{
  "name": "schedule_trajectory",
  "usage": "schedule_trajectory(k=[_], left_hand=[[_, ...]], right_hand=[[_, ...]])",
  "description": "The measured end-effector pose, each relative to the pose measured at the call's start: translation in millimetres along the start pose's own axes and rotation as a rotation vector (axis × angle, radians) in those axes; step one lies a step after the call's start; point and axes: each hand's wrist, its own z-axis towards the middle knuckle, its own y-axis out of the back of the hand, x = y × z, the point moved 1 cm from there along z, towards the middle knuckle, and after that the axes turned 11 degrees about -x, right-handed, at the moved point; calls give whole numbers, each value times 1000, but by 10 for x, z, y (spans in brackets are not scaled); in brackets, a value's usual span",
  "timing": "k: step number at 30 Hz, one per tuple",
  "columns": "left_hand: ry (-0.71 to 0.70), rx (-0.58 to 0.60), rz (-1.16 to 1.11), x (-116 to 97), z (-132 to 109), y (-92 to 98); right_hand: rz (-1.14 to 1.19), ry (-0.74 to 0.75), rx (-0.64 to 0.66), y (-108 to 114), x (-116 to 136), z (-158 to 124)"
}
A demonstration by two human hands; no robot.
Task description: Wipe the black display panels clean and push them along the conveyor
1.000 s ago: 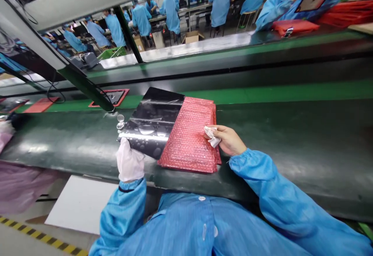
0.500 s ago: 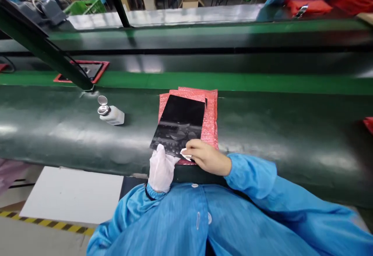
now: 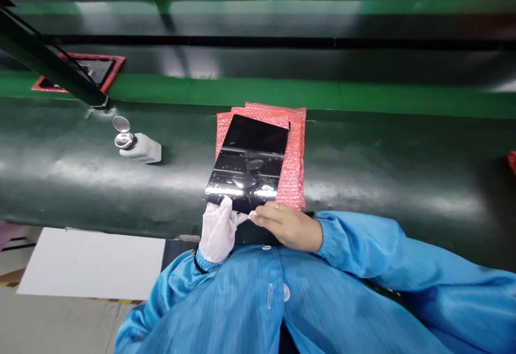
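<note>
At far left, a white sheet [image 3: 91, 264] lies on the floor below the edge of a dark green belt [image 3: 60, 182]. Beyond it, a red-edged tray [image 3: 115, 66] sits on a higher level of the line. On the belt, a white bottle [image 3: 143, 151] lies on its side with its metal cap toward the left, well apart from the work. Next comes the gloved left hand [image 3: 219, 231], closed on the near edge of a glossy black panel [image 3: 248, 155]. The panel rests on a stack of pink bubble bags [image 3: 295, 166], its near edge reaching past them toward the person. The bare right hand [image 3: 288, 226] is curled at that same edge, its fingers closed on what looks like a white wipe [image 3: 242, 218], mostly hidden. A blue sleeve [image 3: 374, 246] runs off to the right.
</note>
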Motion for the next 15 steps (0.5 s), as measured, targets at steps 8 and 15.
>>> schedule_trajectory(k=[8, 15], left_hand=[[-189, 65, 150, 132, -5, 1], [-40, -9, 50, 8, 13, -63]], right_hand=[[-440, -549, -216, 411, -1292, 841], [-354, -210, -6, -55, -854, 1049]])
